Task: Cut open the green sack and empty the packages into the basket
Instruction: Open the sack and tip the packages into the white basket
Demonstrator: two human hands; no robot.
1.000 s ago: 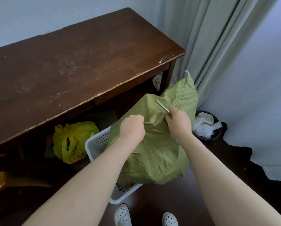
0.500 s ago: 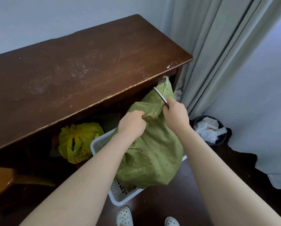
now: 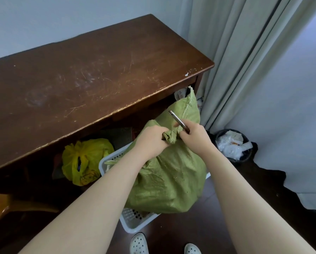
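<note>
A bulging green woven sack (image 3: 169,182) stands in a white perforated plastic basket (image 3: 135,223) on the floor in front of the table. My left hand (image 3: 150,142) clenches a bunched fold of the sack near its top. My right hand (image 3: 194,138) grips a slim metal cutter (image 3: 177,121), whose blade end points up and to the left, and also touches the same bunched fold. The sack's stitched upper corner (image 3: 190,102) sticks up behind my hands. No packages are visible.
A dark wooden table (image 3: 91,79) stands right behind the sack, with a yellow plastic bag (image 3: 84,160) under it. A black bin of waste paper (image 3: 233,144) sits by the grey curtain (image 3: 236,52). My white shoes (image 3: 138,244) are just below the basket.
The sack's top has been gathered tighter between my hands and its upper corner now stands more upright. Both hands have drawn closer together at the bunched fold.
</note>
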